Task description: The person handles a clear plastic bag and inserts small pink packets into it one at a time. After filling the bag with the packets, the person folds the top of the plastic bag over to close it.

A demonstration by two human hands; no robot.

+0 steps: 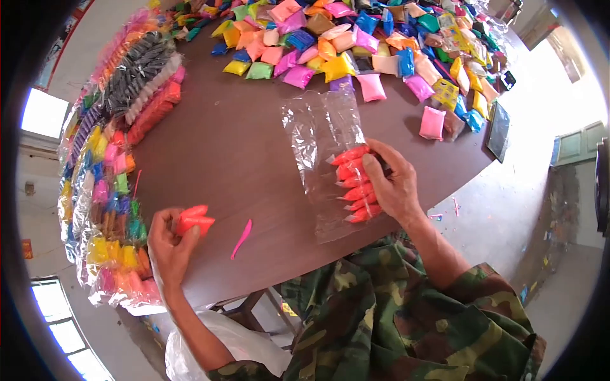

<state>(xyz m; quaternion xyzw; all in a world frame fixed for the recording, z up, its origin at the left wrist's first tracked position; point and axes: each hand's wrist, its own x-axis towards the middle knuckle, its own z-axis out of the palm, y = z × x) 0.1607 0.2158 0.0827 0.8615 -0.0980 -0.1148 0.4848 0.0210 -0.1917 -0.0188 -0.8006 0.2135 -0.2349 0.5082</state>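
Observation:
My left hand (170, 238) is closed around a couple of small red-orange packets (193, 220) above the table's left part. A clear plastic bag (318, 152) lies flat on the brown table (235, 159) in front of me. Several red-orange packets (357, 187) are stacked in a column along the bag's right side. My right hand (394, 181) rests at that column, thumb on the upper packets and fingers curled along their right edge. Between my left hand and the bag lies a pink plastic tool (241, 239), thin and flat.
A big heap of colourful packets (343, 63) covers the far side of the table. Bundled packets in clear bags (108, 190) line the left edge. A dark phone-like slab (499, 132) lies at the right edge. White plastic (222, 343) hangs below the table.

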